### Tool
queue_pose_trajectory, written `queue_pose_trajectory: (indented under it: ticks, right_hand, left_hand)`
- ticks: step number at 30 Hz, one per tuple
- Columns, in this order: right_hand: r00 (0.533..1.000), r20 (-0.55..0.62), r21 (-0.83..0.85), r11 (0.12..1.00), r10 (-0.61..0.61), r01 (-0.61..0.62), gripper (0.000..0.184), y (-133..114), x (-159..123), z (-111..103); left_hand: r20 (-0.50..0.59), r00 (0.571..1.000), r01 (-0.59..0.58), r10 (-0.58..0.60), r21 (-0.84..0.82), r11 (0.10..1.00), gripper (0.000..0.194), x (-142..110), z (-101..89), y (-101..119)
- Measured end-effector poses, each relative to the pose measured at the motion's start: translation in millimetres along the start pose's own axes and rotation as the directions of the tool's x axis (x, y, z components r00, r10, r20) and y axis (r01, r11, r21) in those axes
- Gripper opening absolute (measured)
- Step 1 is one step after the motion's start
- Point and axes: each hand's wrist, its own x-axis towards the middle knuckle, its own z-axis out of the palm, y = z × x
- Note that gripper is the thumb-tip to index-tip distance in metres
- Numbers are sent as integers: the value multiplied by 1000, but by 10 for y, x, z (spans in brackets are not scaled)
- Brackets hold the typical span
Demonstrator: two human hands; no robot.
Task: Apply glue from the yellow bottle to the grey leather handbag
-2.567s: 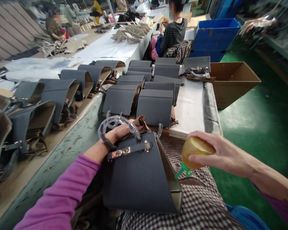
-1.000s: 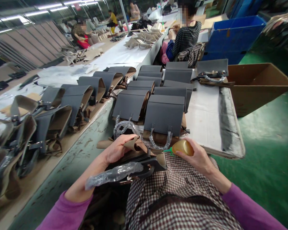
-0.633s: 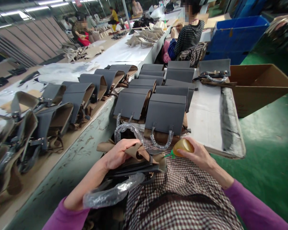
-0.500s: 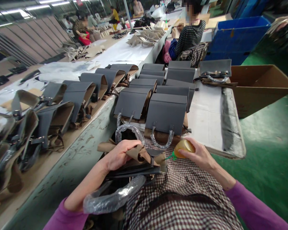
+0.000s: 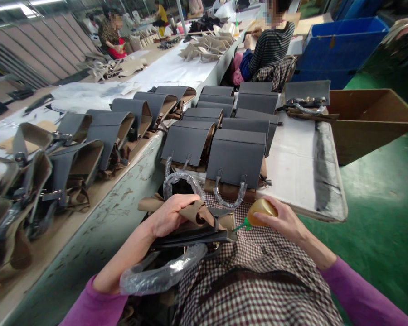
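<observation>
Handbag (image 5: 193, 238), one, dark grey with tan lining: held over the lap, directly under and right of the left hand, to the left of the right hand. Left hand (image 5: 172, 215): fingers closed over a bunched tan part of the bag. Handle (image 5: 165, 274), wrapped in clear plastic: hanging below the left forearm. Bottle (image 5: 263, 212), amber, tilted: gripped in the right hand (image 5: 287, 222). Nozzle (image 5: 244, 224), green: pointing at the bag's right end; contact cannot be told. Checked apron (image 5: 251, 299): beneath both. Grey bags (image 5: 236, 156), several: on the white table (image 5: 292, 163) ahead. Further bags (image 5: 110, 133): along the left bench (image 5: 97, 210). Cardboard box (image 5: 367, 133): beyond the table's right edge. Blue bin (image 5: 343, 50): behind it. Co-worker in striped top (image 5: 272, 47): seated beyond.
</observation>
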Motion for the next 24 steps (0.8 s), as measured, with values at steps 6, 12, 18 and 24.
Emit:
queue_pose_trajectory:
  ticks: [6, 12, 18, 24]
  right_hand:
    - [993, 27, 148, 982, 115, -118, 43, -54, -77, -35]
    - [983, -38, 260, 952, 177, -162, 41, 24, -238, -73]
    - [989, -62, 138, 983, 133, -124, 53, 130, -351, 3]
    - [991, -132, -55, 998, 11, -19, 52, -35, -304, 52]
  left_hand:
    - [-12, 1000, -17, 17, 9, 1000, 41, -88, 76, -11]
    - [-56, 995, -81, 81, 13, 997, 33, -359, 347, -66]
    - [-21, 997, -78, 79, 46, 996, 17, -559, 685, -107]
    - [-31, 996, -85, 87, 71, 994, 12, -582, 757, -121]
